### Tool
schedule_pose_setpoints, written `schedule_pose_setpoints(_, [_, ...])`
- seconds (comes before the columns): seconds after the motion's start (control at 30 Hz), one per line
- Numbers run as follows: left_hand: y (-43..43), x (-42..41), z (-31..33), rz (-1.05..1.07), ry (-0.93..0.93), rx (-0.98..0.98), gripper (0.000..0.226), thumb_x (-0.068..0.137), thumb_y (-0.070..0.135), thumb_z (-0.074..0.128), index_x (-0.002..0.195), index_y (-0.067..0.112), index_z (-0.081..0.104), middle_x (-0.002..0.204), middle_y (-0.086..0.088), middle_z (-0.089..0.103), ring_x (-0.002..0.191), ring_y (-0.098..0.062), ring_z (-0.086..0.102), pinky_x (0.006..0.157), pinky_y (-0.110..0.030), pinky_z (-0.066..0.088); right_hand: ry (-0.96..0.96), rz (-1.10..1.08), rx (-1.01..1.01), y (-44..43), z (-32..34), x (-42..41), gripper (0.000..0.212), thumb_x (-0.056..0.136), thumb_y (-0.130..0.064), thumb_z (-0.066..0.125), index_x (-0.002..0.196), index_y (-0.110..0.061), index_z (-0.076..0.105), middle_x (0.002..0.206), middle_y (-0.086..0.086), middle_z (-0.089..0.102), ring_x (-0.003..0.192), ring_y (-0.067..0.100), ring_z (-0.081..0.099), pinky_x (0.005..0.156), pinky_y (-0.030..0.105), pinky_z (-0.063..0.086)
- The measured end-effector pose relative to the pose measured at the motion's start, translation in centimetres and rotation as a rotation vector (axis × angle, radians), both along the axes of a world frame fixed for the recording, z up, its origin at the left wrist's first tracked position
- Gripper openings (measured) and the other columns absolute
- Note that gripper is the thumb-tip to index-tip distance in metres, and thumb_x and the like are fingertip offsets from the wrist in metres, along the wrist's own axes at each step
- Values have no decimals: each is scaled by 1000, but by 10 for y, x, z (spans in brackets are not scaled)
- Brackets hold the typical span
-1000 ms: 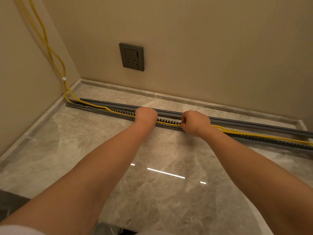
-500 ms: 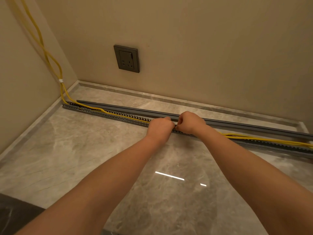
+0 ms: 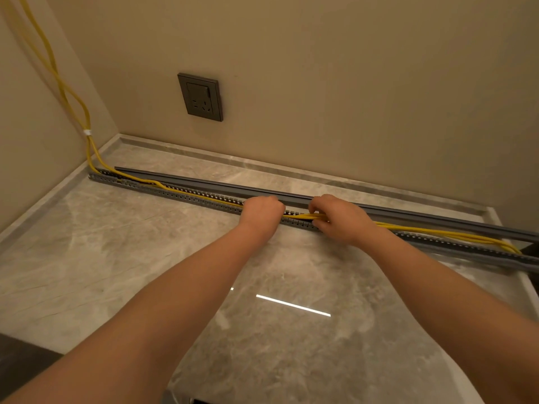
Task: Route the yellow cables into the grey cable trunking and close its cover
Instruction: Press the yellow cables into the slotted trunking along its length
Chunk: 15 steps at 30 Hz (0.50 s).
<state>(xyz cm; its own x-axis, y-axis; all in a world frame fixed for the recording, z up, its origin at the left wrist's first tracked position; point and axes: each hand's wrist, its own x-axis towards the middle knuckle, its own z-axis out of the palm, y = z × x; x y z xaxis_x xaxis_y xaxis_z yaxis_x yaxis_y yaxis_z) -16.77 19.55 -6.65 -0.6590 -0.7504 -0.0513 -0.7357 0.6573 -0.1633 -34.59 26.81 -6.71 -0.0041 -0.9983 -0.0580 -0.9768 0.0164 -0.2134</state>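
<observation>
A: What colour runs through the right hand (image 3: 341, 220)?
B: Yellow, the yellow cables (image 3: 423, 232) it pinches, with a white band (image 3: 87, 132) far left of the grip.
A: And under the left hand (image 3: 262, 212)?
B: The grey cable trunking (image 3: 186, 196), its walls patterned with slots; just behind both hands lies a plain darker grey cover (image 3: 204, 182).
A: The surface?
B: Veined grey-beige marble floor (image 3: 116, 258); beige wall (image 3: 350, 97), dark grey socket (image 3: 200, 97).

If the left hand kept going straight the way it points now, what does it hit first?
Probably the long dark grey trunking cover strip lying just behind the slotted grey trunking under the left hand; depth is uncertain.
</observation>
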Motion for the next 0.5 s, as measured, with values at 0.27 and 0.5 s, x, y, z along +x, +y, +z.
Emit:
schedule_pose_setpoints(0.27, [7,-11,5,40,-47,5,18,86,3,60,95,16,69,91,-2,64,84,-26,66,60,-31,41,66,2,61,-4,7,8,9,89,-20,56,92,-18,64,95,5,66,86,28,59,66,34,47])
schedule_pose_setpoints(0.5, [21,-24,-6,-8,146,55,25,91,13,55,105,24,72,100,-3,65,88,-26,65,64,-33,47,-15,-129,279,-23,17,14,13,83,-12,63,92,-13,71,96,10,69,91,29,63,75,38,53])
